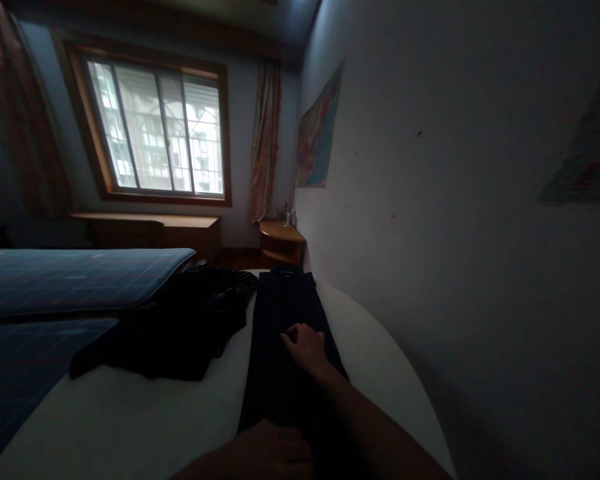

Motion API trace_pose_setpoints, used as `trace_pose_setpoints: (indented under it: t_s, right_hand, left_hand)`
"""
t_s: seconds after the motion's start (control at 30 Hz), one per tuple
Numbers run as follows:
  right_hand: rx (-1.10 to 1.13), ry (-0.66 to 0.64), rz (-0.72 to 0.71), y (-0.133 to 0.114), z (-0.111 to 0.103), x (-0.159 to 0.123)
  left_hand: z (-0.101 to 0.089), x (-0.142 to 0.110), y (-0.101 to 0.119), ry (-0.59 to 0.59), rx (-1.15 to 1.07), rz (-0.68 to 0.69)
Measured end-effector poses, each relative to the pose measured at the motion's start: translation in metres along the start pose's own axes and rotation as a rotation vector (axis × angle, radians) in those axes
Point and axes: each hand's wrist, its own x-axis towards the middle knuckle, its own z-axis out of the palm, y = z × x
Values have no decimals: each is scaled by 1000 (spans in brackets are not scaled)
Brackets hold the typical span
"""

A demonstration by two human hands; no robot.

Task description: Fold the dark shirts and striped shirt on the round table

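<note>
Dark trousers [280,380] lie lengthwise on a round white tabletop [145,413], waistband at the far end. Over their right side is my right hand [306,347], fingers loosely curled and the thumb a little apart; nothing shows between them. Whether it presses the cloth is hard to tell. At the bottom edge of the view, my left hand [267,450] is over the near part of the trousers, its fingers pointing right. Deep shadow hides its fingertips. A crumpled black garment [180,333] with a striped part lies left of the trousers.
A blue checked mattress-like pad [75,280] borders the table on the left. The white wall [430,267] runs close along the right. Beyond the table stand a small corner shelf [283,232] and a wooden desk [190,223] under the window [160,127].
</note>
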Motion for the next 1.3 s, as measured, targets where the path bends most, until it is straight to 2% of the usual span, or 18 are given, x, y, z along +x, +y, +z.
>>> trace_pose_setpoints:
  t_s: [0.2,0.37,0.57,0.73,0.83,0.97,1.13,1.23,1.3]
  right_hand:
    - [2,-21,18,-3,5,5]
    - [10,77,56,-1,0,6]
    - [-29,83,47,7,2,7]
    - [42,59,-59,17,1,12]
    - [44,7,-168,24,-10,12]
    - [-57,-104,-305,35,-26,8]
    - [-86,-190,-488,47,-39,6]
    - [-190,-193,-504,46,-48,6]
    - [-283,-194,-503,43,-53,5]
  left_hand:
    - [-3,-2,0,14,-100,-12]
    - [-5,-2,1,46,-116,-5]
    - [-2,-2,4,77,-89,-25]
    - [11,-2,4,63,-96,-58]
    - [15,-1,5,83,-78,-23]
    - [14,2,7,97,-70,-58]
    - [1,5,10,186,-87,-17]
    - [-3,8,12,262,-80,-48]
    - [2,12,13,298,-45,-101]
